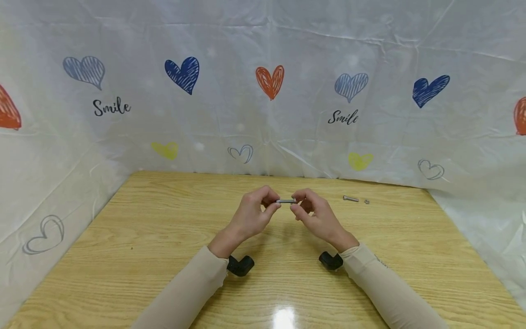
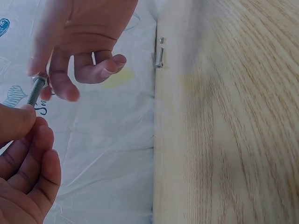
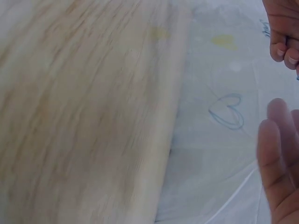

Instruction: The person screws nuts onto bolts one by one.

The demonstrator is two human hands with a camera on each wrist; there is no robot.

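Note:
A silver bolt [image 1: 285, 201] is held level above the table, its head end hidden in my left hand [image 1: 251, 214], whose thumb and fingers pinch it. At the other end of the threaded shank sits a hex nut [image 2: 44, 79], clearest in the left wrist view. My right hand [image 1: 319, 217] has thumb and index finger on that nut, pinching it, while its other fingers curl loosely. In the right wrist view, both hands show only in part at the right edge and the nut is out of sight.
A second bolt [image 1: 351, 198] and a loose nut [image 1: 367, 201] lie on the wooden table [image 1: 172, 237], right of my hands near the back edge. A white sheet [image 1: 230, 114] printed with hearts hangs behind and along the sides.

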